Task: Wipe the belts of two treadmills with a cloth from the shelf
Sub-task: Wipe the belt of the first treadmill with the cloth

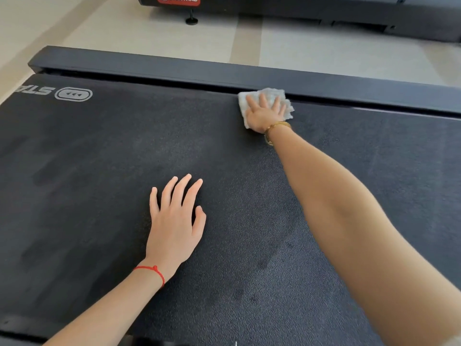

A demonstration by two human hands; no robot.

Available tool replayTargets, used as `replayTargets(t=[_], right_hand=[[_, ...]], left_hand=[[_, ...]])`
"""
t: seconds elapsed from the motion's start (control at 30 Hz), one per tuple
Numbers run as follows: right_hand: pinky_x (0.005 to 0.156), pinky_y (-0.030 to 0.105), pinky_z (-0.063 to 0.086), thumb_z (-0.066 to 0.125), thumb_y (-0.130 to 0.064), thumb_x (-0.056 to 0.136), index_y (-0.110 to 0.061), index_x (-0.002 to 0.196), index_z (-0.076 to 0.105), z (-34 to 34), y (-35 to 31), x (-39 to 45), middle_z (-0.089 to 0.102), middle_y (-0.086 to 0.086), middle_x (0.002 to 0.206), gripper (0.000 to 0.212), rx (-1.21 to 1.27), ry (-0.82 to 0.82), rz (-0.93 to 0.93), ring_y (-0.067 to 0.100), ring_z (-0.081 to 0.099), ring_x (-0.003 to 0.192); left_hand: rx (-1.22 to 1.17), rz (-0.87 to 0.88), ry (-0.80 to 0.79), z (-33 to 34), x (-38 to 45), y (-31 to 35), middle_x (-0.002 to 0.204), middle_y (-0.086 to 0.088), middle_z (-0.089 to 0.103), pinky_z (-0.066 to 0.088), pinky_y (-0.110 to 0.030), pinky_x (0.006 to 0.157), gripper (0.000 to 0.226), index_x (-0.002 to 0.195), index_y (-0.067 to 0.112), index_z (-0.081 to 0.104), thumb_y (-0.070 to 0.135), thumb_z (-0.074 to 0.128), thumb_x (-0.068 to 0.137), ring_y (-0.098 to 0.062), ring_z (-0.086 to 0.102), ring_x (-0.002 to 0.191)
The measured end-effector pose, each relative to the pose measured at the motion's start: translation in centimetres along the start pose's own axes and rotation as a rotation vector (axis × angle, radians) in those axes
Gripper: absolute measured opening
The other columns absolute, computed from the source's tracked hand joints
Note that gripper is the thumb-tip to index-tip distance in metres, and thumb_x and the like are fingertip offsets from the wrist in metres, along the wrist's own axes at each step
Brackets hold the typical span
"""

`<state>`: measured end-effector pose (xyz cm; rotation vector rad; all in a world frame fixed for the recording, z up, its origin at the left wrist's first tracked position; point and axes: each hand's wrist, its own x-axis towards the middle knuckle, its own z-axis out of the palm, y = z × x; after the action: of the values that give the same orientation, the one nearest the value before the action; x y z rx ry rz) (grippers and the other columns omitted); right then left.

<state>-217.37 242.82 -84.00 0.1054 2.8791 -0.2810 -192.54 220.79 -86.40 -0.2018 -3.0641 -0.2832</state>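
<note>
Belt, treadmill, black textured: filled most of the view, far edge against the side rail. Second treadmill: across the floor, beyond the rail. Right hand: fingers spread flat, pressing the cloth at the belt's far edge, holding nothing by curl. Left hand: flat and open mid-belt, bracing. Cloth, white, crumpled: touching the rail. Advice: the stroke likely wanted even palm pressure, overlapping passes along the rail edge, cloth kept from bunching.
</note>
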Motion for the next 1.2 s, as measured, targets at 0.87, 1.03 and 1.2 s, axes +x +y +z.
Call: replayTargets(t=[0.87, 1.03, 1.2], right_hand=[[0.120, 0.051, -0.005, 0.020, -0.039, 0.106, -0.039, 0.154, 0.002, 5.6, 5.1, -24.4, -0.008, -0.003, 0.164, 0.052, -0.103, -0.034, -0.585, 0.036, -0.011, 0.148], [0.120, 0.041, -0.016, 0.017, -0.042, 0.106, -0.042, 0.153, -0.003, 7.3, 6.5, -32.1, -0.013, -0.008, 0.163, 0.051, -0.088, -0.060, -0.769, 0.027, -0.022, 0.148], [0.119, 0.048, -0.005, 0.020, -0.035, 0.106, -0.035, 0.155, 0.004, 5.0, 6.9, -26.0, -0.006, 0.000, 0.164, 0.051, -0.066, 0.035, -0.349, 0.035, -0.011, 0.149]], left_hand=[[-0.041, 0.010, 0.074, 0.4, -0.3, -0.1, 0.154, -0.002, 0.037, 0.016, -0.057, 0.119, 0.050, 0.146, 0.021, 0.042, 0.028, 0.045, 0.096, -0.025, 0.028, 0.145], [-0.048, 0.020, 0.098, 0.4, -0.3, -0.2, 0.153, -0.003, 0.038, 0.016, -0.057, 0.119, 0.050, 0.146, 0.020, 0.043, 0.028, 0.045, 0.097, -0.026, 0.029, 0.145], [-0.054, 0.023, 0.089, 0.4, -0.4, -0.3, 0.155, -0.004, 0.036, 0.014, -0.057, 0.119, 0.050, 0.147, 0.019, 0.041, 0.029, 0.041, 0.098, -0.027, 0.027, 0.145]])
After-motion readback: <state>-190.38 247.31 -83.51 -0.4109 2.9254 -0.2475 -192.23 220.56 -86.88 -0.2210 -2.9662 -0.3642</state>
